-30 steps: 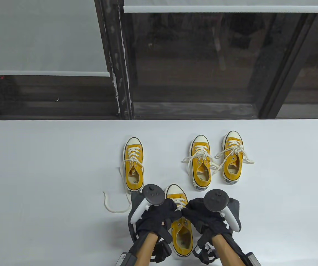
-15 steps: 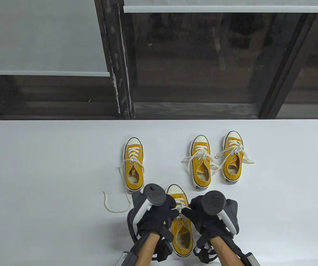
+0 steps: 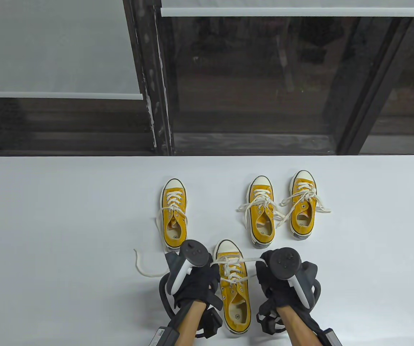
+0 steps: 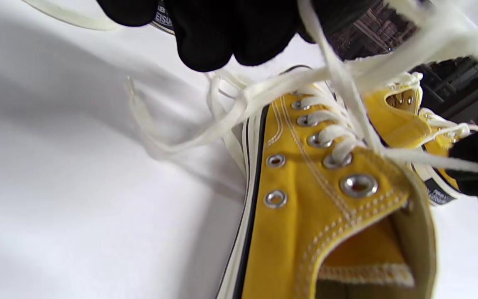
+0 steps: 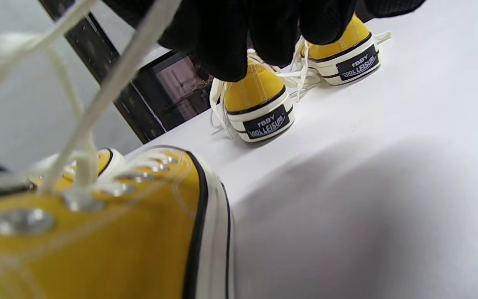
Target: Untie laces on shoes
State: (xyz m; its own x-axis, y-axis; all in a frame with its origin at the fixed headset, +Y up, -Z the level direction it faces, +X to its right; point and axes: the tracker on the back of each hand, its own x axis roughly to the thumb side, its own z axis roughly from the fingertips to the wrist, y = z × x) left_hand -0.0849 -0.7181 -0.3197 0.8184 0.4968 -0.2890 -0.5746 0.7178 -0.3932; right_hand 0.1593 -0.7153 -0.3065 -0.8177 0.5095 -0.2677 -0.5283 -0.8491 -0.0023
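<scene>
Laces (image 3: 234, 260) of the nearest shoe (image 3: 234, 292) are stretched sideways across its tongue, one strand running out to each side, and are held taut between the two hands. The left hand (image 3: 196, 284) is placed just left of that shoe and the right hand (image 3: 277, 284) just right of it; in each wrist view a strand is seen leading up into curled gloved fingers (image 4: 239, 37), so each hand is judged to be pinching a lace end. The shoe is set with its toe pointing away from the person and its heel toward the near table edge, so its long axis lies across the line of the pull. Both hands are about equally near the eyelets (image 4: 326, 141). The bow appears drawn out already, though a remaining crossing is hard to make out in the blur.

To the left of the shoe, open table (image 3: 66, 223) is available, crossed only by the loose lace (image 3: 147, 265) of the far-left shoe (image 3: 174, 216). Beyond and to the right of the nearest shoe, two more shoes (image 3: 282, 209) are standing with bows that look tied, well apart from the right hand, so room is left for a wider pull outward.
</scene>
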